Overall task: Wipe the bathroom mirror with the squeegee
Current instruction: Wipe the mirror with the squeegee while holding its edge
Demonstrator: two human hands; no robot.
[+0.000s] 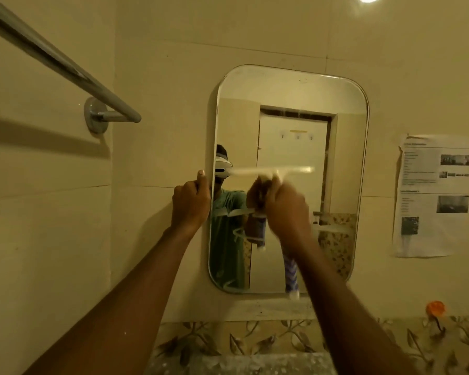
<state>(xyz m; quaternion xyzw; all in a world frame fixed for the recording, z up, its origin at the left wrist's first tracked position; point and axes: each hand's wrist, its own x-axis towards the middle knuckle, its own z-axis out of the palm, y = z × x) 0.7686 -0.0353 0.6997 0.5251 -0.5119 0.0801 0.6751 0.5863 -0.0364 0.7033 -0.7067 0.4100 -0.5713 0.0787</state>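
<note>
Mirror [290, 104], wall-mounted: wiping under way. Squeegee [271, 171] level across mid-mirror, blurred; right hand [284, 207] clenched round its handle. Left hand [191, 201] gripping mirror's left edge. Streaks visible below blade; lower half judged unfinished, upper half apparently clear.

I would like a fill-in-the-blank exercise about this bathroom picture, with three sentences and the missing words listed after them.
1. The right hand holds the squeegee with its blade lying ____ across the mirror.
2. The left hand grips the mirror's ____ edge.
3. The sheet of paper is stuck on the wall to the ____ of the mirror.

Missing words: horizontally; left; right
</note>
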